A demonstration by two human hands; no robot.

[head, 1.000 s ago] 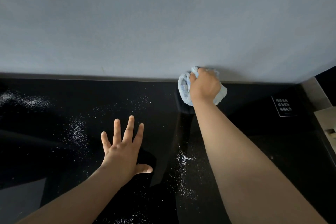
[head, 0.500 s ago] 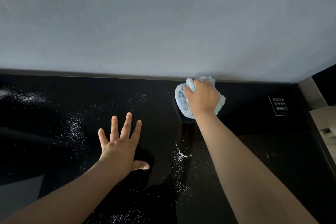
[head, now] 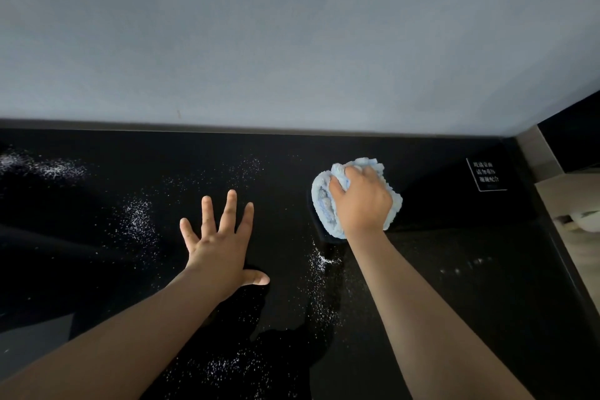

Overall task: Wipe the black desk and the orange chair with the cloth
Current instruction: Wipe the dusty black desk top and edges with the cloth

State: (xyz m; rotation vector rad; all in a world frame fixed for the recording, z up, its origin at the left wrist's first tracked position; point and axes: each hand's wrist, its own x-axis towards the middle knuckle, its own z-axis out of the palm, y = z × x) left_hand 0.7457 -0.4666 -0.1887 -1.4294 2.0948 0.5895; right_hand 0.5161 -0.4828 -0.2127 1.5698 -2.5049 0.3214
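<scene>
A glossy black desk (head: 454,286) fills the lower half of the head view and meets a pale grey wall. White powdery specks (head: 136,221) lie scattered over its left and middle parts. My right hand (head: 360,201) grips a bunched light-blue cloth (head: 324,201) and presses it onto the desk a little in front of the wall. My left hand (head: 220,243) lies flat on the desk with its fingers spread, to the left of the cloth. The orange chair is not in view.
A small black sign with white writing (head: 486,174) stands at the back right of the desk. The grey wall (head: 292,42) closes off the far edge. The desk's right edge (head: 565,256) runs diagonally, with a pale surface beyond it.
My right hand has drawn the cloth away from the wall, toward me along the desk. My left hand stays flat in the same spot.
</scene>
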